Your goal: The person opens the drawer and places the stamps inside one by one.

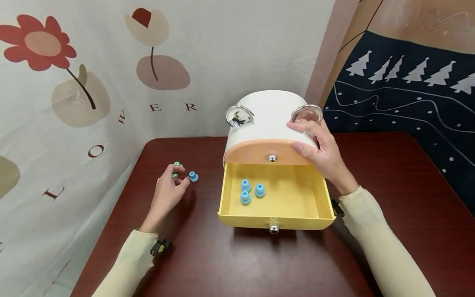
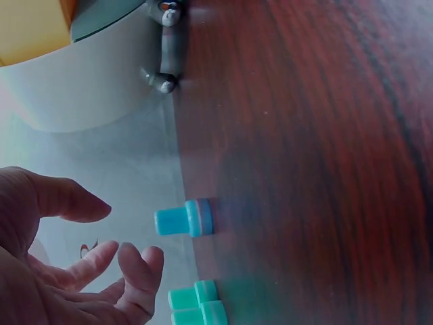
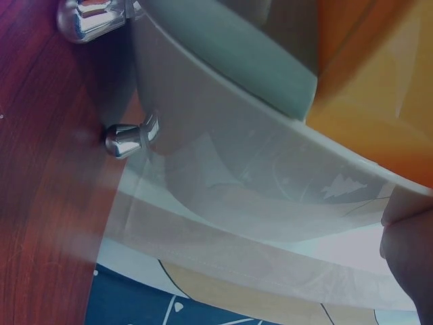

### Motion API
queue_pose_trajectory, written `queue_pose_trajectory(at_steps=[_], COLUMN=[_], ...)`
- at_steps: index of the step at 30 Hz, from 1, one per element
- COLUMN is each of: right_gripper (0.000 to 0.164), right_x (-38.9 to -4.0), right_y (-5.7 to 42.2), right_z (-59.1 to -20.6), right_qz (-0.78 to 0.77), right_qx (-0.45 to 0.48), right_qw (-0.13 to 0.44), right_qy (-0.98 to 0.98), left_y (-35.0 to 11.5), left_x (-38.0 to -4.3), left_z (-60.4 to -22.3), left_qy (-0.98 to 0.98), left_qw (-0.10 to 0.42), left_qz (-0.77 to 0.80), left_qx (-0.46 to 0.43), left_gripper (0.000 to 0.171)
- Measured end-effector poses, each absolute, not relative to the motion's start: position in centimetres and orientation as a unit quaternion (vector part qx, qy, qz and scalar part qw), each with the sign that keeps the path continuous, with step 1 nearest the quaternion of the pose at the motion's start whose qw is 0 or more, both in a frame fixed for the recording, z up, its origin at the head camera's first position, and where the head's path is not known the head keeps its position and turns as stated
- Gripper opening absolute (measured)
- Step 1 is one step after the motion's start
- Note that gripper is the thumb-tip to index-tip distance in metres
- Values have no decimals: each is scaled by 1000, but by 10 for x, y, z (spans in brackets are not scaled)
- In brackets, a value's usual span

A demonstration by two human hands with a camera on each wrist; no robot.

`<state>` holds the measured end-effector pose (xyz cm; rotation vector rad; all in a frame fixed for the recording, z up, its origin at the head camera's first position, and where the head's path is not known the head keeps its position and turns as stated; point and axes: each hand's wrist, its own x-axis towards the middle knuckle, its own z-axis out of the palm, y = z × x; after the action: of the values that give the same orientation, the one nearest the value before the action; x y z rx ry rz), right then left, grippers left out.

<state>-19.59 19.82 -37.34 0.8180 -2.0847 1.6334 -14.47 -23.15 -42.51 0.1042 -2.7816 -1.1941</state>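
Observation:
My left hand (image 1: 171,187) hovers at the left of the table, thumb and fingers apart with nothing between them. Just beyond its fingertips stands a small stepped blue plug (image 1: 194,177), wider at the base. In the left wrist view two green plugs (image 2: 196,315) stand beside the blue plug (image 2: 183,220); in the head view the fingers partly hide them. My right hand (image 1: 324,150) rests on the upper right of a white drawer box (image 1: 269,111), its thumb at the peach upper drawer front (image 1: 252,152). Below, the yellow drawer (image 1: 297,222) is pulled out, with three blue plugs (image 1: 245,198) at its left.
Two round chrome-rimmed pieces (image 1: 240,116) stick up from the box top. Silver ball knobs (image 1: 273,229) sit on both drawer fronts, and metal feet (image 3: 125,141) carry the box. Printed cloth (image 1: 208,62) hangs behind the dark red wooden table (image 1: 208,255).

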Motion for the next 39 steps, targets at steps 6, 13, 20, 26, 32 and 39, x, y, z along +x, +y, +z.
queue_pose_trajectory(at_steps=[6,13,20,26,32,39], right_gripper=[45,46,47,48,48,48], right_x=[-195,-198,-197,-198,-198,-198], right_y=[201,198,199,199,198,200], right_z=[-373,-377,-377,-376,-375,-376], right_qz=[582,583,581,584,585,585], right_qx=[285,295,294,295,299,300], right_qw=[182,178,181,174,179,178], right_qy=[-740,-736,-737,-736,-733,-732], left_y=[-223,-219,-216,-217,-218,-216], left_x=[-154,-159,-163,-164,-161,-160], left_z=[-430,-433,-438,-444,-444,-439], left_qy=[-931,-941,-941,-940,-941,-942], left_qw=[61,90,83,98,107,116], left_qz=[-361,-326,-326,-325,-320,-317], left_qx=[12,15,21,30,16,-1], left_gripper=[27,18,13,9,8,5])
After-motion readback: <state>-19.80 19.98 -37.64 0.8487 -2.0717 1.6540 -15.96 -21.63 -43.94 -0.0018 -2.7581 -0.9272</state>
